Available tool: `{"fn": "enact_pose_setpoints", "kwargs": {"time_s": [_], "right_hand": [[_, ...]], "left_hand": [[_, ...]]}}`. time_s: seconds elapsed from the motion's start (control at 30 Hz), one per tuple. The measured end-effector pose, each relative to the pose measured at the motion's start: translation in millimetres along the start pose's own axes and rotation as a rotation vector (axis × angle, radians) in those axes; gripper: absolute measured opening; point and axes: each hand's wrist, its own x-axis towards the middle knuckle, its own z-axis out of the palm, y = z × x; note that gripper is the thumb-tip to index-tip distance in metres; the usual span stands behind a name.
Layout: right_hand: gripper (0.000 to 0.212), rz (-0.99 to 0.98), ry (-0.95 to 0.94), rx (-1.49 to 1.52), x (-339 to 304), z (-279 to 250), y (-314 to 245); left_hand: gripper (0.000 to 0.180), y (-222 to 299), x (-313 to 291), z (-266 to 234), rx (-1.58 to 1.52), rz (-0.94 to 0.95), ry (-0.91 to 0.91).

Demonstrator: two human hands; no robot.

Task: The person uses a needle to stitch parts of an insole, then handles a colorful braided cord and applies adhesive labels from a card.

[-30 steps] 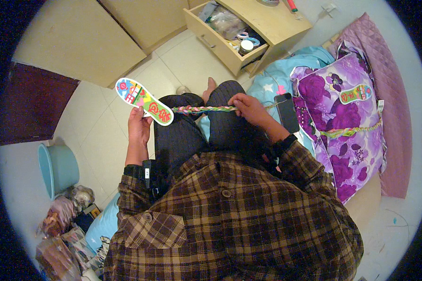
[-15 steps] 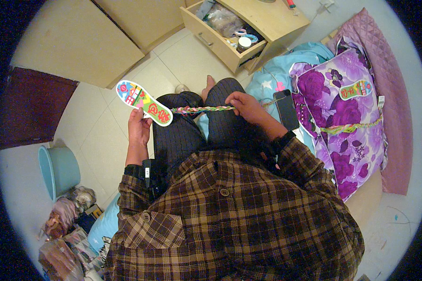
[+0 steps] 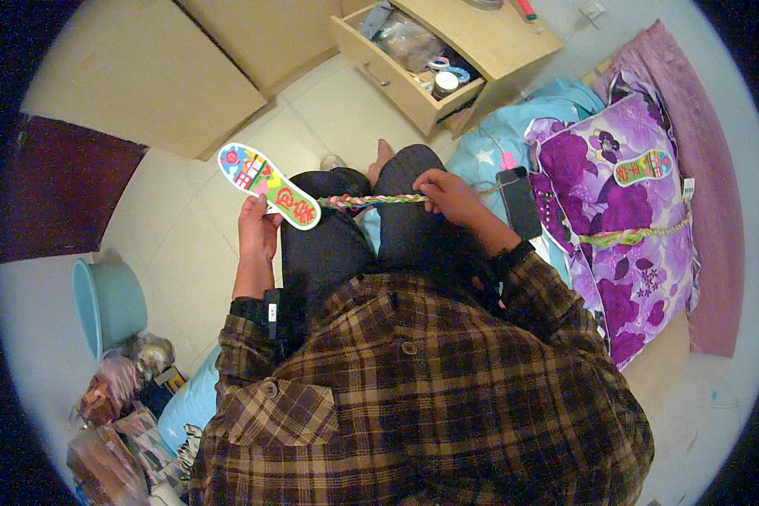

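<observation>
My left hand (image 3: 260, 226) grips the lower edge of a patterned insole (image 3: 266, 181), white-rimmed with red, green, blue and yellow stitching. The insole slants over my left knee. A braid of multicoloured threads (image 3: 371, 201) stretches level above my dark striped trousers, from the insole's right end to my right hand (image 3: 447, 196). The fingers of that hand are closed at the braid's right end; what lies inside the fist is hidden. Beyond it a thin cord runs toward a dark phone (image 3: 521, 207) on the bed.
On my right, a purple floral pillow (image 3: 603, 278) carries a second insole (image 3: 643, 168) and another thread braid (image 3: 632, 236). An open drawer (image 3: 388, 78) with jars and tape juts out ahead. To the left stand a blue bucket (image 3: 114, 304) and several plastic bags (image 3: 110, 455).
The whole view has shifted slightly, moving things a little to the right. Both hands keep their holds, and the braid stays stretched between insole and right hand.
</observation>
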Motion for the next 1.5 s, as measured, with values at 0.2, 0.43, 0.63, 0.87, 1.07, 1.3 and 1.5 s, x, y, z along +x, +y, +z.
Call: {"fn": "enact_pose_setpoints", "kwargs": {"time_s": [0.2,0.43,0.63,0.87,1.07,1.3,1.5], "right_hand": [[0.014,-0.277,0.243,-0.242,-0.2,1.5,10.1],[0.013,-0.259,0.009,-0.107,-2.0,22.2,-30.6],[0.020,-0.207,-0.379,0.068,6.2,49.1,-53.2],[0.020,-0.185,-0.416,0.066,10.9,65.2,-41.6],[0.018,-0.178,-0.356,0.064,3.1,76.1,-55.2],[0.017,-0.107,-0.264,0.154,-6.4,79.8,-52.0],[0.017,-0.120,-0.136,0.163,-13.7,57.9,-27.9]], "left_hand": [[0.004,14.4,-16.3,28.7,0.065,-0.018,0.025],[0.005,21.4,-26.7,48.0,0.138,-0.032,-0.038],[0.006,26.5,-36.0,70.5,0.180,-0.081,-0.140],[0.008,25.4,-48.3,89.0,0.207,-0.103,-0.200],[0.010,29.7,-47.4,65.7,0.229,-0.146,-0.233],[0.007,18.7,-50.3,26.2,0.339,-0.111,-0.184],[0.009,21.0,-41.0,12.2,0.325,-0.107,-0.100]]}}
